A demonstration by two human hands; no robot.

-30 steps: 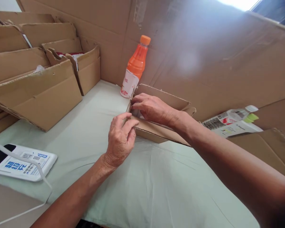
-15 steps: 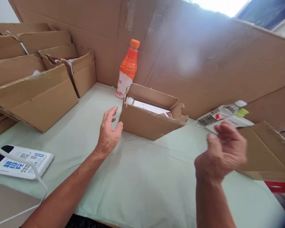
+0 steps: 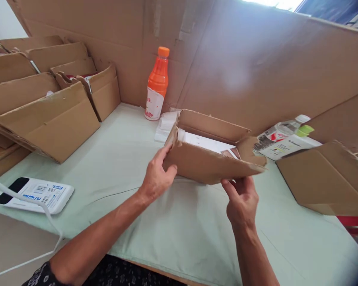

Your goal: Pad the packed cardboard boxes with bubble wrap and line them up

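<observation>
An open-topped cardboard box point(image 3: 209, 161) is between my two hands, tilted a little over the table. My left hand point(image 3: 159, 172) grips its left end, thumb on the front face and the other fingers round the side. At the lower right corner, my right hand point(image 3: 241, 200) holds the box from below, its thumb near the bottom edge. Inside lies a white carton point(image 3: 207, 142) with a brown patch at its right end. White paper or plastic point(image 3: 167, 123) shows behind the box's left end; what it is I cannot tell.
An orange drink bottle point(image 3: 157, 85) stands against the cardboard wall point(image 3: 113, 35). Several cardboard boxes point(image 3: 56, 123) fill the left. A white power bank point(image 3: 44, 194) with a cable lies front left. At right are a clear bottle point(image 3: 282, 129), a white tube point(image 3: 290, 147) and another box point(image 3: 322, 178).
Both hands have closed on the box, my right hand coming in from the right. The box has shifted right and tipped, uncovering the white material behind it.
</observation>
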